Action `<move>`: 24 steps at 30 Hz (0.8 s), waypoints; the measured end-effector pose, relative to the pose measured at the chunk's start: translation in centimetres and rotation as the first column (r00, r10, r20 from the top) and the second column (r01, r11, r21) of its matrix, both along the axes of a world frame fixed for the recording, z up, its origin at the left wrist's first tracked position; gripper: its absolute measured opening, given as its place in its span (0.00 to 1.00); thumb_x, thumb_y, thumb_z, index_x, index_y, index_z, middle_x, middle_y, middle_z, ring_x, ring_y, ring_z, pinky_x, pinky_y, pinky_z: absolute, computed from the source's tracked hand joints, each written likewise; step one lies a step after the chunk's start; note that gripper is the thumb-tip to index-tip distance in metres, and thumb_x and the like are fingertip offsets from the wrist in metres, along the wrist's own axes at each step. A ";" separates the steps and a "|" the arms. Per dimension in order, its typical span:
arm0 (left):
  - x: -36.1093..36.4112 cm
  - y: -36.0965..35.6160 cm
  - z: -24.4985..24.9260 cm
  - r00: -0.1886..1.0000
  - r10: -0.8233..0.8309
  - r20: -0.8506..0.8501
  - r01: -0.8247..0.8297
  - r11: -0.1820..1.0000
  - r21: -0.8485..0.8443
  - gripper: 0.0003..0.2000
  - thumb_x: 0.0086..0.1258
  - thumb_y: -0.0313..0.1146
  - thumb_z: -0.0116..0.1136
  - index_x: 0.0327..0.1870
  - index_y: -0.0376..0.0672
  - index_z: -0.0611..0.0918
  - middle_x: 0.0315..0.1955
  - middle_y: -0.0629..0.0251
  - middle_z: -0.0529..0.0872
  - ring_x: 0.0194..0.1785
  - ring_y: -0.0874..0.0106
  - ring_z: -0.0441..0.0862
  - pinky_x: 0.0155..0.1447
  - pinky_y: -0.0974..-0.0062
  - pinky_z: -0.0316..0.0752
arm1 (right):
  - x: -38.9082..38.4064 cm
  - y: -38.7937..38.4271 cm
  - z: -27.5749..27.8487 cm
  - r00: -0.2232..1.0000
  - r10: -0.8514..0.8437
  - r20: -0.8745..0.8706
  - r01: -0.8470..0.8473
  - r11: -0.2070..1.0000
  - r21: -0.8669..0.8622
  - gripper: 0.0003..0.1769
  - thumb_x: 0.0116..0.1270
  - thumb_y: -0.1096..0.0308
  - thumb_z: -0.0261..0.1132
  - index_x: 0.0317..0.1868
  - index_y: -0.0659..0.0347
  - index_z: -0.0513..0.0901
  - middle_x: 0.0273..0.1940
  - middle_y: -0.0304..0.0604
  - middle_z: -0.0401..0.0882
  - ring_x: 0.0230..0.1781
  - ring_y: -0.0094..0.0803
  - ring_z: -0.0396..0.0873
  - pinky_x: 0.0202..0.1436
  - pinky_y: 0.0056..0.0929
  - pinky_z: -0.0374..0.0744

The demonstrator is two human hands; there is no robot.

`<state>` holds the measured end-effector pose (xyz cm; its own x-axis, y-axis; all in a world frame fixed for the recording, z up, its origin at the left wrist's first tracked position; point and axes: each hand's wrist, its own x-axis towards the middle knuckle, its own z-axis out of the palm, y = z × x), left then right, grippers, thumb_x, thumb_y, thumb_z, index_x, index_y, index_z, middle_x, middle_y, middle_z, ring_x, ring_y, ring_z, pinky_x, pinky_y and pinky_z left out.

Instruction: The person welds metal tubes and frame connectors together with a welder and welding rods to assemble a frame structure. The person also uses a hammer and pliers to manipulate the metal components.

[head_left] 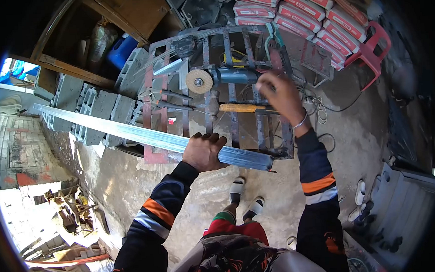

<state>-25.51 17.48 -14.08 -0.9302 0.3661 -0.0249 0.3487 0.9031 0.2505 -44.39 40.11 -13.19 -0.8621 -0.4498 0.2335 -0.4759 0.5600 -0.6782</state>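
My left hand (203, 152) is wrapped round a long metal bar (126, 133) near its right end. The bar lies aslant over the front of a rusty metal grate (149, 112) and reaches far to the left. Above the grate's right side is my right hand (280, 94), slightly blurred, its fingers bent and nothing visible between them. Just left of it lies an angle grinder (235, 76) with a round disc (199, 81). A hammer with a wooden handle (240, 108) and pliers (178, 106) rest on the grate.
Hollow blocks (97, 109) stand at the left beside a wooden cabinet (76, 69). Stacked red-and-white sacks (299, 13) and a red plastic chair (373, 54) are at the back right. Cables (320, 111) run over the floor right of the grate.
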 end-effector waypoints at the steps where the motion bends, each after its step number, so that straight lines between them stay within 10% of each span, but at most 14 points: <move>1: 0.0 0.0 -0.3 1.000 0.001 -0.014 -0.001 1.000 -0.004 0.24 0.50 0.56 0.72 0.36 0.45 0.81 0.31 0.62 0.84 0.35 0.62 0.86 0.42 0.63 0.79 | 2.4 -1.1 -0.3 0.983 0.147 -0.107 -0.121 0.969 0.217 0.19 0.62 0.54 0.72 0.49 0.54 0.84 0.50 0.44 0.82 0.54 0.42 0.79 0.58 0.43 0.74; 6: 0.1 0.3 0.4 0.993 0.035 0.116 -0.026 0.997 -0.077 0.28 0.52 0.59 0.68 0.45 0.45 0.82 0.38 0.59 0.87 0.41 0.60 0.87 0.48 0.62 0.79 | 5.0 -4.6 -6.2 0.930 0.243 -0.274 -0.152 0.937 0.315 0.17 0.68 0.62 0.66 0.53 0.61 0.79 0.54 0.54 0.79 0.55 0.49 0.78 0.65 0.51 0.68; 12: 0.2 0.3 -0.3 0.996 0.022 0.086 -0.013 0.994 -0.110 0.31 0.49 0.62 0.71 0.44 0.45 0.82 0.37 0.61 0.88 0.40 0.60 0.88 0.46 0.60 0.82 | 6.6 -5.7 -0.5 0.929 0.277 -0.246 -0.205 0.938 0.281 0.12 0.72 0.64 0.61 0.46 0.66 0.78 0.44 0.54 0.80 0.39 0.50 0.84 0.37 0.43 0.82; 17: 0.2 0.6 0.0 0.995 0.038 0.097 -0.022 0.987 -0.157 0.31 0.49 0.62 0.71 0.46 0.46 0.83 0.36 0.61 0.88 0.37 0.59 0.88 0.43 0.58 0.83 | 11.2 -0.2 6.1 0.988 0.041 -0.151 -0.071 0.977 -0.199 0.14 0.77 0.61 0.57 0.43 0.65 0.78 0.29 0.47 0.80 0.28 0.39 0.82 0.32 0.37 0.79; 21: 0.3 0.8 -0.2 0.993 0.056 0.107 -0.034 0.981 -0.191 0.30 0.52 0.64 0.69 0.46 0.47 0.83 0.34 0.63 0.89 0.35 0.59 0.89 0.42 0.58 0.83 | 19.7 7.9 5.1 0.770 0.115 0.628 0.360 0.734 -0.576 0.18 0.81 0.51 0.51 0.50 0.58 0.74 0.25 0.36 0.71 0.19 0.18 0.70 0.21 0.21 0.71; 24: 0.2 0.8 -0.5 0.989 0.076 0.128 -0.043 0.969 -0.244 0.32 0.52 0.67 0.67 0.46 0.49 0.82 0.34 0.63 0.90 0.36 0.60 0.89 0.44 0.60 0.83 | 26.8 11.7 1.5 0.607 0.092 0.790 0.629 0.552 -0.548 0.17 0.81 0.52 0.51 0.54 0.56 0.72 0.26 0.35 0.71 0.18 0.20 0.70 0.20 0.22 0.72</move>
<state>-25.31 18.25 -14.61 -0.9321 0.2782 -0.2320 0.2706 0.9605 0.0647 -17.54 51.85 -11.72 -0.9194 -0.1339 -0.3697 0.3932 -0.2972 -0.8701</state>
